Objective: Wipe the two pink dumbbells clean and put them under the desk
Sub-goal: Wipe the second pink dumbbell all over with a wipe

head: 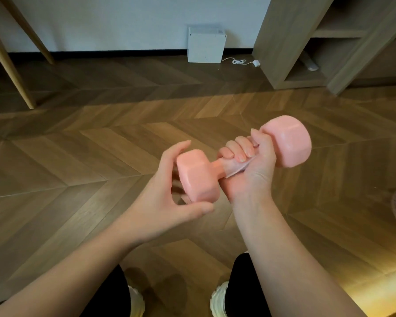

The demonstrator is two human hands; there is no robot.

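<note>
At the far left, pale wooden legs [8, 65] slant down to the herringbone wood floor [89, 145]. The left hand [167, 197] cups the near head of a pink dumbbell [218, 164], with its fingers behind the head and its thumb lying just under it. The hand curves wide around the head, but the lower fingers are blurred, so I cannot tell whether it actually presses the head. The dumbbell is held in the air above the floor, tilted so that its right head sits higher and farther away. Behind it, a white box [206, 45] stands against the wall, with a white cable [240, 61] trailing to its right. The right hand [252, 163] is wrapped tight round the handle, and a thin wipe [237, 168] is pinched between palm and bar (only an edge of it shows). Farther right stands an open wooden shelf unit [290, 42]. Two pale shoes [218, 300] show at the bottom.
</note>
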